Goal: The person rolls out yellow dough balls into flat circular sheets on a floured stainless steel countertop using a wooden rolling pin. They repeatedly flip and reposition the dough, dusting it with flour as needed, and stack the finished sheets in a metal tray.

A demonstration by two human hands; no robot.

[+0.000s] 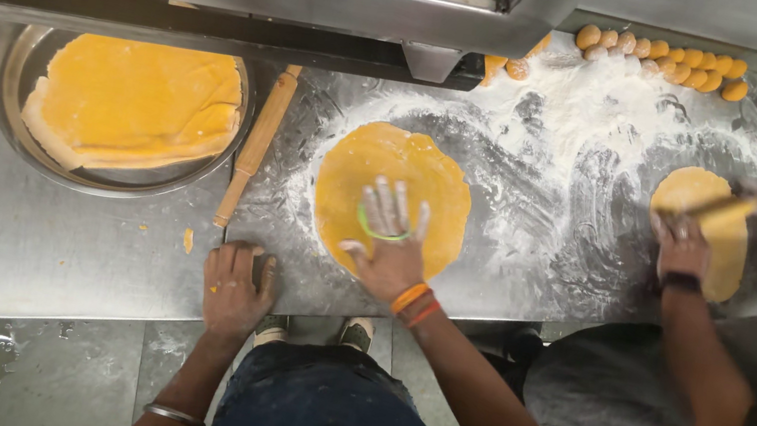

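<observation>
Two hands: right hand (393, 246) fingers spread flat on dough disc (392, 198); left hand (235, 287) fingers released on counter edge (37, 260).

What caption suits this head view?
Right hand presses a round yellow dough sheet on the floured steel counter.

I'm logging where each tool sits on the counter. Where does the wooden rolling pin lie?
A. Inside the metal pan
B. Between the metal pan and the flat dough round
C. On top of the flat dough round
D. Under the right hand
B: the rolling pin lies on the counter, with the pan on one side and the dough round on the other.
</observation>
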